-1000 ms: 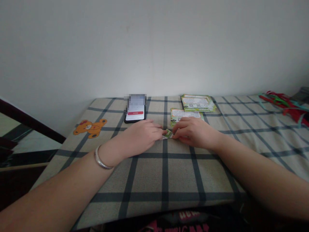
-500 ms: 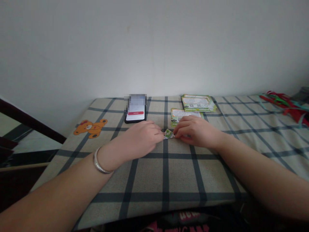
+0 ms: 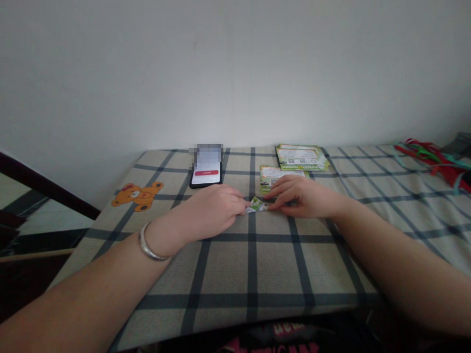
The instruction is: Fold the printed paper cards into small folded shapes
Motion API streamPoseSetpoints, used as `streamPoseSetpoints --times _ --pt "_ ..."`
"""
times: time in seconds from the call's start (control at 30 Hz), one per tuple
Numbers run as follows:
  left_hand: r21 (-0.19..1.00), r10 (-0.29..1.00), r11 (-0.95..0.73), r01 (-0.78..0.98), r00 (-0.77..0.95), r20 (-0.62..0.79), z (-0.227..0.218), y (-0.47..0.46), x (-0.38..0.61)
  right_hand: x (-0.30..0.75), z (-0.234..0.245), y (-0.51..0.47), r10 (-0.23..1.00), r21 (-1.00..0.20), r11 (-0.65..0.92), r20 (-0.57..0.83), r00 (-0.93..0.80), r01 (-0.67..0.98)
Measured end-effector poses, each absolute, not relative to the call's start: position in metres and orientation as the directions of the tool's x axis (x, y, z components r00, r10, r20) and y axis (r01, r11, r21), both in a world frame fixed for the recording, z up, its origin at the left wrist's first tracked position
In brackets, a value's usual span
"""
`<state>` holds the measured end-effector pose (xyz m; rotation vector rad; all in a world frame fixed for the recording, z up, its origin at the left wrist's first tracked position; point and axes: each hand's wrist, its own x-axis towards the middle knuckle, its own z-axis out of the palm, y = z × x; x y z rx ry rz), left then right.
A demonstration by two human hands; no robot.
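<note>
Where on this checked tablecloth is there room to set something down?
The broadest free patch of tablecloth runs from the left hand and right hand toward the near edge. Others lie between phone and card stack, and between that stack and the red bundle. Crowded: around the small paper between the hands, and by the loose card the right one partly hides.

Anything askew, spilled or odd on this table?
Nothing looks spilled. The leaflet stack lies with unevenly fanned edges near the wall, the tablecloth is creased at right, and blocky pixels hide part of the phone.
</note>
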<state>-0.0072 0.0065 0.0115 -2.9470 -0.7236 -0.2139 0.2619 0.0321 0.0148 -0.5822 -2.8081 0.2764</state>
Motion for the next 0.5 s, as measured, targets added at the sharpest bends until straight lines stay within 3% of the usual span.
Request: streamPoseSetpoints --times 0.27,0.5 --pt "-0.084 0.461 -0.874 0.479 0.871 0.173 0.0118 0.0029 -0.0065 0.261 0.0141 0.0322 0.379 -0.228 0.916 0.214 -0.901 0.331" --pt "-0.034 0.438 -0.89 0.455 0.871 0.222 0.0125 0.0026 -0.0053 0.2602 0.0169 0.0291 0.407 -0.142 0.912 0.201 -0.891 0.385"
